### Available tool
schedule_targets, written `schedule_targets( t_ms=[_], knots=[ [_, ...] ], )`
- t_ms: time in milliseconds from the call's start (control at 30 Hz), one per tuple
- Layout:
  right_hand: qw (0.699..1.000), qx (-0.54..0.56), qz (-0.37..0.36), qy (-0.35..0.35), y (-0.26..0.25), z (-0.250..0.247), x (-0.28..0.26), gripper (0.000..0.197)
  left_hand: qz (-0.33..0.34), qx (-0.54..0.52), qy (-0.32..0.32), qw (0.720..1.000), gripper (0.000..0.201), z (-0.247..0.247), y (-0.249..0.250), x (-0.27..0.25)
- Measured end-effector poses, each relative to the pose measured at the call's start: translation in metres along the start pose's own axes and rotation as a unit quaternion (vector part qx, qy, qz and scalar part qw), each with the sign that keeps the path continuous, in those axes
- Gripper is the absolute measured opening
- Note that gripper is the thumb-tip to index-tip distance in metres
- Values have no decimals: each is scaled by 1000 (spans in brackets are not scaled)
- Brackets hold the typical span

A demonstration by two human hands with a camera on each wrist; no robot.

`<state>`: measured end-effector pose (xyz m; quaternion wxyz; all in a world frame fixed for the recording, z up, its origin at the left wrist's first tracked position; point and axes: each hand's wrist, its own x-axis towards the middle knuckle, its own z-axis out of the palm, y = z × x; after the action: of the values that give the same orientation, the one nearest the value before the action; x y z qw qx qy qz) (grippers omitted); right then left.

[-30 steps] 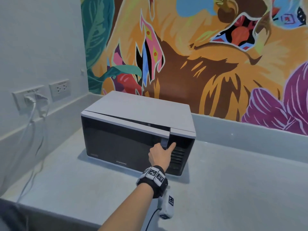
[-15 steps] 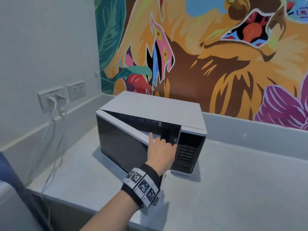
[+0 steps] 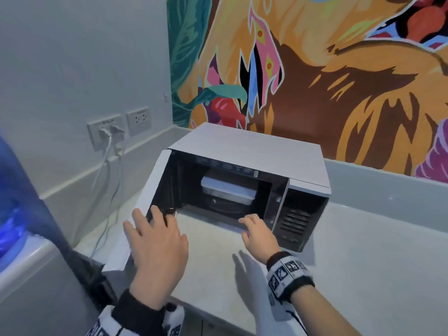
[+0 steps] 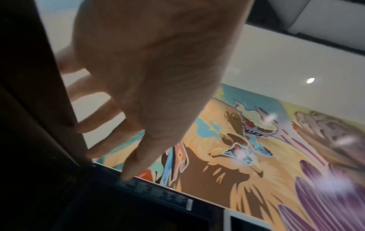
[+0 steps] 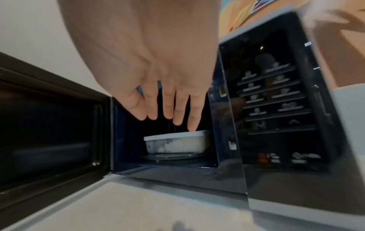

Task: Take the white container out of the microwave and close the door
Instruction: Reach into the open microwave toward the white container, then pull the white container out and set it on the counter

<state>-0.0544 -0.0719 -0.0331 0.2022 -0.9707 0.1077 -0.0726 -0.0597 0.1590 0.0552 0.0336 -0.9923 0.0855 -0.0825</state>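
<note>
The microwave [image 3: 254, 151] stands on the grey counter with its door [image 3: 143, 204] swung wide to the left. Inside, a white lidded container [image 3: 228, 191] [image 5: 177, 143] sits on the glass turntable [image 5: 173, 157]. My left hand [image 3: 155, 236] hovers by the door's free edge, fingers spread and straight, holding nothing; in the left wrist view its fingers [image 4: 110, 118] lie next to the dark door edge. My right hand [image 3: 257, 229] [image 5: 168, 109] is in front of the cavity mouth, fingers straight and together, a short way from the container.
The control panel [image 3: 298, 219] fills the microwave's right side. Wall sockets [image 3: 121, 124] with white cords hang at the left. A blue-lit object [image 3: 14, 204] stands at the far left. A painted mural [image 3: 315, 69] covers the back wall.
The door went from just cracked to fully open. My right hand left the handle and came before the cavity. My left hand entered the view by the door. The container came into sight.
</note>
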Motion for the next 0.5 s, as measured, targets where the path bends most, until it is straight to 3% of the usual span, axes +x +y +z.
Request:
schedule_targets(
  t_ms=[167,267,333,400,466,500],
  knots=[
    [996,27,81,-7,3,4,67,48,-71,13,-18,997,49,13,-18,9],
    [973,161,164,23,7,5,90,51,-63,-74,65,993,40,22,-7,22],
    [943,241,226,45,10,4,105,49,6,-106,123,987,40,31,20,41],
    [912,292,282,59,14,3,118,42,155,-118,149,969,37,45,57,72],
    [892,319,316,48,19,5,127,42,319,-92,113,937,34,66,91,113],
    [886,326,328,34,20,4,132,43,361,-69,69,927,36,76,102,138]
  ],
)
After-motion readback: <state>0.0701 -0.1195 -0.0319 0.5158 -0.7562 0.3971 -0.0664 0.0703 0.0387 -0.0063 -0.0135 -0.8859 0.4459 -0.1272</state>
